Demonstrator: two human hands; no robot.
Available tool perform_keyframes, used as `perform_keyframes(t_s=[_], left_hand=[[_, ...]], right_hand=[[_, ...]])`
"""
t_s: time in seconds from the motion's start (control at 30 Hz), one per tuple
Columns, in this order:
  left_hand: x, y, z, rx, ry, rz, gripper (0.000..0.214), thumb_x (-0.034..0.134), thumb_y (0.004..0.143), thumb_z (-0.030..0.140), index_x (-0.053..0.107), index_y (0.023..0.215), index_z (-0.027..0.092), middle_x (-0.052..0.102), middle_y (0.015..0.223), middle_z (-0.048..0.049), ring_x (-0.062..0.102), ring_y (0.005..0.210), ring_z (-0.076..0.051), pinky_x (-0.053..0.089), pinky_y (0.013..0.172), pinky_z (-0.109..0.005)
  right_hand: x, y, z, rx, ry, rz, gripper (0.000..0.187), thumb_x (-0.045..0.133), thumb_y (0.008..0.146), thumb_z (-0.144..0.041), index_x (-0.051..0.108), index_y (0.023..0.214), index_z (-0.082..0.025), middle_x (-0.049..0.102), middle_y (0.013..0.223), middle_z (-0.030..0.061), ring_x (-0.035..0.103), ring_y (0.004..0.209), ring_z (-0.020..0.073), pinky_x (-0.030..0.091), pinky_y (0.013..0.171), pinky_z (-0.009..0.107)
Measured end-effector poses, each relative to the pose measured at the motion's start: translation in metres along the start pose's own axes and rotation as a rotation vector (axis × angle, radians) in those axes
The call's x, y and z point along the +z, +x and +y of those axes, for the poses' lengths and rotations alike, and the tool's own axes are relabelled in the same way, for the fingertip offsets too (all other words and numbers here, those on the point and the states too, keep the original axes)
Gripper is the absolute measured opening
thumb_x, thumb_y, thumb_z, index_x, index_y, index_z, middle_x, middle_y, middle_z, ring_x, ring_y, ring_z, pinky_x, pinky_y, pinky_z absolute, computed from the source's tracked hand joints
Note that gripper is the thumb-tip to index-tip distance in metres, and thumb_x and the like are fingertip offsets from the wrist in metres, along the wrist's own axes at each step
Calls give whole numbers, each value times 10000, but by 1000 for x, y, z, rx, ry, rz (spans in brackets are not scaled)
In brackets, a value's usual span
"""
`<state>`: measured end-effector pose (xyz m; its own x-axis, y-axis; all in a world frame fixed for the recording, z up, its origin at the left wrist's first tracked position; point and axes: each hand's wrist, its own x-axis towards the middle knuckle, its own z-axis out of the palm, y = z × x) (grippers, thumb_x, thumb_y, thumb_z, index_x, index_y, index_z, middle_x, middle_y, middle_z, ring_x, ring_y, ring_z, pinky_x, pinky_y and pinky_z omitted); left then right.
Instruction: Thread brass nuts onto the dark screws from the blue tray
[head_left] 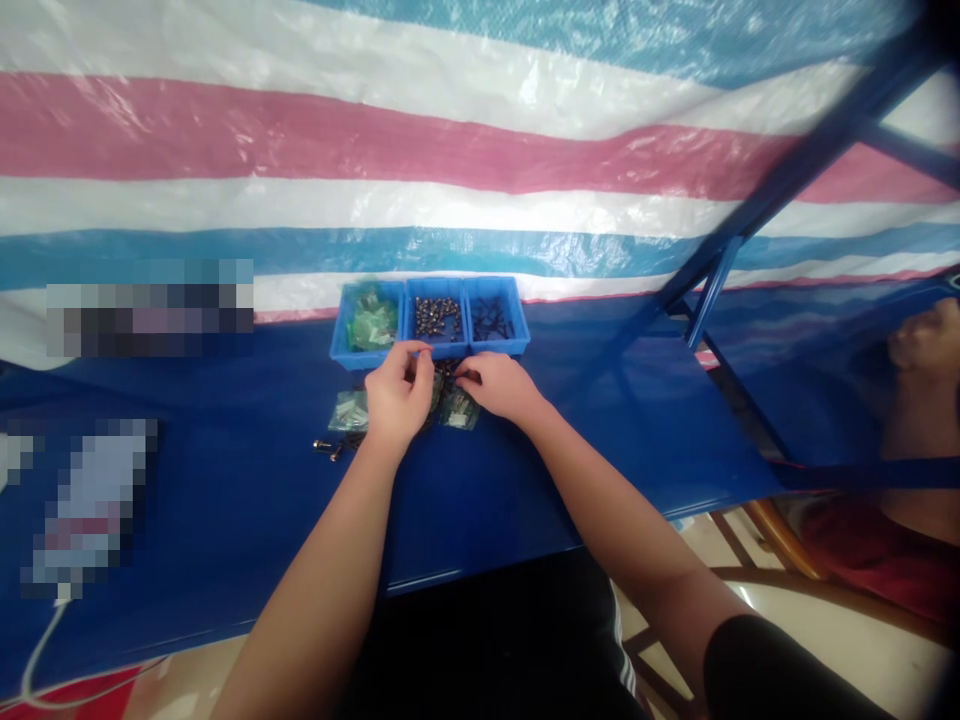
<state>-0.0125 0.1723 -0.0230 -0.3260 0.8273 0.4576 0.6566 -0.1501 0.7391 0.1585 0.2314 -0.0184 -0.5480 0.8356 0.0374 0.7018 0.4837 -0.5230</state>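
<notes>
My left hand point(399, 392) is closed, thumb and forefinger brought together just in front of the blue bins; what it pinches, if anything, is too small to make out. Beside it, my right hand point(496, 384) has its fingertips pinched at small dark pieces, and I cannot tell what is in them. Clear packets of small parts point(459, 410) lie below the right fingertips. Another clear packet point(349, 411) rests left of my left wrist. Brass-coloured fittings point(325, 448) lie loose nearby. My hands partly hide the pile between them.
Three joined blue bins stand behind my hands: the left bin point(337, 340) holds greenish packets, the middle one brass-coloured pieces point(436, 315), the right one dark pieces point(491, 320). A blurred-out object with a white cable point(37, 650) lies left. Another person's arm point(919, 410) shows right, past a blue frame point(750, 230).
</notes>
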Motion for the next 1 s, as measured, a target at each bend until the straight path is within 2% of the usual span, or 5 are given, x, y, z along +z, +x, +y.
perform_keyframes(t_s=[0.2, 0.33, 0.47, 0.67, 1.0], left_hand=[[0, 1, 2, 6, 5, -7, 251, 550, 953, 367, 713, 1003, 183, 550, 603, 39, 486, 525, -92, 442, 640, -222], [-1, 1, 0, 31, -35, -54, 249, 551, 952, 346, 721, 1048, 192, 566, 613, 39, 493, 531, -92, 450, 644, -225], [0, 0, -2, 72, -86, -159, 287, 587, 938, 354, 716, 1152, 215, 586, 631, 41, 506, 541, -92, 448, 625, -221], [2, -1, -2, 104, -88, -176, 292, 595, 943, 404, 732, 1113, 210, 542, 602, 43, 479, 532, -92, 422, 597, -221], [-1, 2, -3, 112, -9, -186, 284, 561, 976, 422, 729, 1039, 201, 675, 723, 8, 573, 605, -102, 449, 651, -221]], right_hand=[[1, 1, 2, -72, 233, 35, 165, 623, 926, -255, 771, 988, -220, 747, 1027, 48, 687, 915, 184, 514, 859, 308], [3, 4, 0, -56, 679, 57, 175, 596, 920, -257, 725, 1013, -185, 745, 902, 30, 695, 709, 133, 557, 728, 280], [2, 2, -7, -38, 913, 96, 163, 636, 889, -328, 646, 995, -204, 717, 858, 16, 684, 666, 130, 566, 634, 270], [3, 3, -7, -63, 983, 104, 193, 619, 901, -375, 519, 993, -238, 684, 877, -2, 673, 669, 115, 538, 584, 243], [7, 3, -5, -86, 946, 135, 249, 671, 874, -389, 633, 1047, -213, 734, 925, 31, 699, 729, 135, 593, 736, 301]])
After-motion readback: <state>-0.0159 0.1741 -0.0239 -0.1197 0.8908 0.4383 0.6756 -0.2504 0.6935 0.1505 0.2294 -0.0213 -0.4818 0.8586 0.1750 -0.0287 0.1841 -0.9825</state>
